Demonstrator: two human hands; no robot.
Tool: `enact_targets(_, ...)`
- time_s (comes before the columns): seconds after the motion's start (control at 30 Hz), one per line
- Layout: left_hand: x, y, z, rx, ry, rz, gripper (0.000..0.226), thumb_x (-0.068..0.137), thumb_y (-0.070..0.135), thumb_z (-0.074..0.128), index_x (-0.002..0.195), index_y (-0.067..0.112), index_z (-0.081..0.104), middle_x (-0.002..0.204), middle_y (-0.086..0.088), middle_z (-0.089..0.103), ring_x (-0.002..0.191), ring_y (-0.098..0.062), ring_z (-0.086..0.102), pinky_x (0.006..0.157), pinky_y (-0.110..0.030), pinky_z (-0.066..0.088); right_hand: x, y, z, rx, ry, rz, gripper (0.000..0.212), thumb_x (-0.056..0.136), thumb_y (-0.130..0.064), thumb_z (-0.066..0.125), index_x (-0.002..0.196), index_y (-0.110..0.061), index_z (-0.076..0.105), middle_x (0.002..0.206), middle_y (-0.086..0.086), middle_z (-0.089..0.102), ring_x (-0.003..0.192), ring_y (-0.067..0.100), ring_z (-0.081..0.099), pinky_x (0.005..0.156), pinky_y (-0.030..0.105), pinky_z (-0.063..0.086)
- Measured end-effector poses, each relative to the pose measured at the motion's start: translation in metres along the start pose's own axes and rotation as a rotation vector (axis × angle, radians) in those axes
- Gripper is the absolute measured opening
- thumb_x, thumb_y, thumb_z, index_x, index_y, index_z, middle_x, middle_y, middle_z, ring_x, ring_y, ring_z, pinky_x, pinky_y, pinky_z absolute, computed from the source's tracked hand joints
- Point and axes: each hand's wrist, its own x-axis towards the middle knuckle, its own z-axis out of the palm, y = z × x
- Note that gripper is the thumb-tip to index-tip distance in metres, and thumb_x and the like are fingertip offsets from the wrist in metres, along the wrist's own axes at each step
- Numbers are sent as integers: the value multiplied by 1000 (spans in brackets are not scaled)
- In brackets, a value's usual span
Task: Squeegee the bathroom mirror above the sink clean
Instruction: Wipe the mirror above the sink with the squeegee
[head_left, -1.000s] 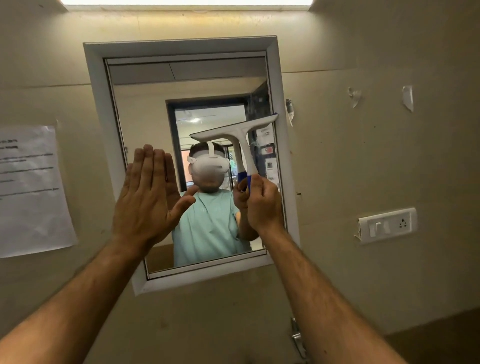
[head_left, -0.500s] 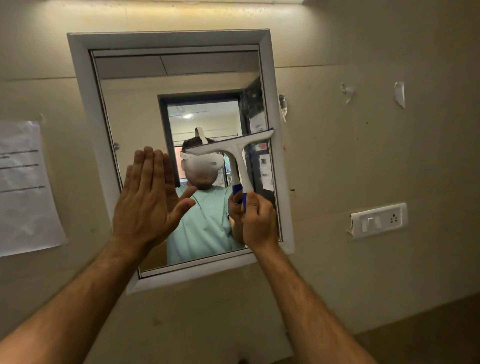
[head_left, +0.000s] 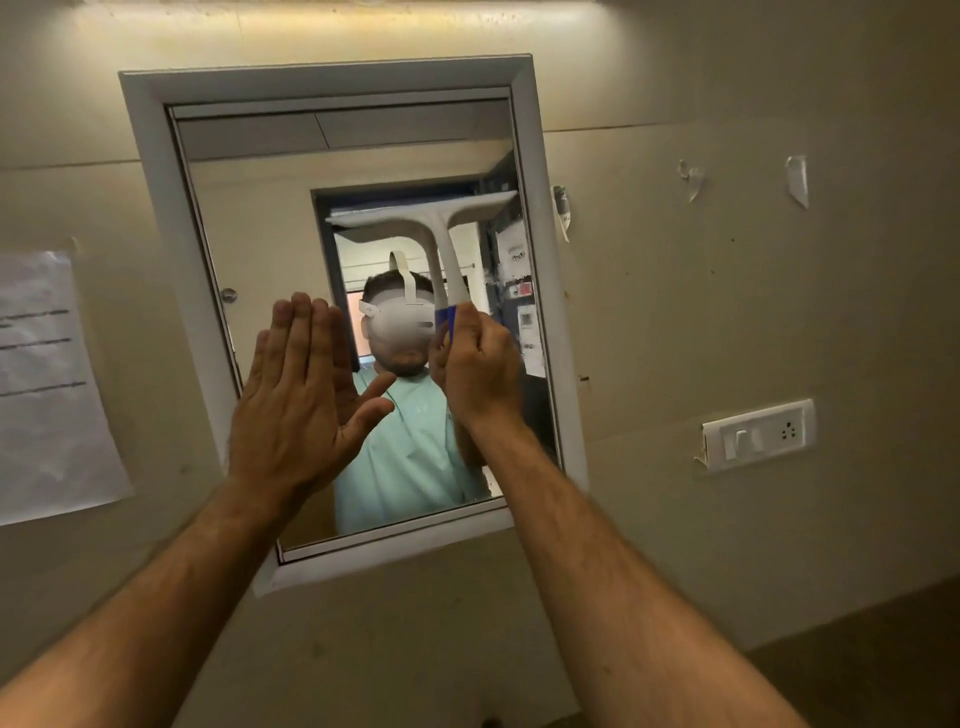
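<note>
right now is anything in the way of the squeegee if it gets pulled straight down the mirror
Nothing visible blocks it. The squeegee, gripped by the right hand, sits on the right part of the mirror. The glass below shows only reflections. The left hand lies flat further left, outside that strip.

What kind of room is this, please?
Probably a plain washroom or utility room: a framed wall mirror, a switch and socket plate, and a printed notice taped to the painted wall.
</note>
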Motion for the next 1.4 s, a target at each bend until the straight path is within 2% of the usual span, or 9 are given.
enact_targets(0.07, 0, 0, 1, 9, -7, -1, 108, 88, 83, 4, 161, 3, 2, 169, -17, -9, 157, -31, -5, 128, -48, 2, 0, 1, 3, -3, 8, 18, 41, 102, -51, 30, 75, -32, 54, 67, -14, 59, 66, -2, 63, 57, 16, 48)
enact_targets(0.17, 0, -2, 4, 22, -18, -6, 108, 88, 83, 5, 161, 3, 1, 169, -17, -10, 157, -30, -7, 128, -49, 3, -16, 17, -1, -12, -16, 83, 46, 100, -57, 27, 78, -30, 57, 74, -3, 64, 76, 19, 65, 73, 47, 57)
enact_targets(0.27, -3, -3, 6, 26, -10, 5, 106, 89, 81, 7, 161, 3, 2, 169, -17, -9, 157, -30, -7, 128, -48, 2, -39, 36, -9, -62, -3, 120, 47, 98, -58, 26, 78, -28, 55, 74, 0, 61, 76, 26, 61, 77, 55, 54)
enact_targets(0.43, -4, -4, 10, 34, -13, 25, 105, 90, 80, 8, 161, 2, 2, 169, -17, -8, 158, -31, -6, 128, -49, 3, -56, 40, -13, -43, 20, 116, 47, 99, -54, 27, 86, -20, 58, 75, 5, 60, 74, 26, 61, 73, 54, 55)
enact_targets(0.6, 1, -3, 11, 13, 9, 34, 105, 91, 80, 9, 161, 3, 3, 169, -17, -7, 158, -30, -4, 128, -47, 2, -15, 6, -8, -54, 13, 55, 49, 101, -51, 29, 91, -17, 63, 81, 2, 66, 77, 21, 64, 70, 41, 55)
enact_targets(0.8, 5, -1, 14, 21, 21, 32, 104, 92, 80, 11, 161, 2, 1, 169, -17, -6, 158, -29, -7, 128, -41, -4, 7, 0, -2, -32, -9, 93, 46, 101, -54, 28, 86, -22, 57, 86, 11, 68, 83, 30, 66, 79, 52, 57)
enact_targets(1.07, 2, 1, 13, 15, 37, 42, 103, 92, 79, 11, 161, 3, 1, 169, -16, -7, 158, -28, -6, 128, -39, -5, -38, 22, -8, 1, 8, 158, 48, 93, -65, 25, 77, -32, 56, 77, -1, 63, 80, 27, 64, 79, 56, 55)
enact_targets(1.23, 5, 1, 11, 2, 47, 30, 102, 92, 79, 13, 161, 5, 0, 169, -15, -7, 158, -27, -6, 128, -38, -6, -14, -5, -5, 20, 36, 71, 40, 100, -54, 30, 78, -32, 55, 76, -7, 63, 74, 13, 64, 70, 37, 57)
enact_targets(1.4, -1, 1, 9, -3, 34, 26, 104, 91, 80, 9, 161, 4, 1, 169, -16, -7, 158, -28, -7, 128, -41, -4, -10, 3, -11, -11, -17, 125, 48, 99, -54, 26, 90, -20, 59, 87, 10, 66, 83, 25, 64, 78, 46, 57)
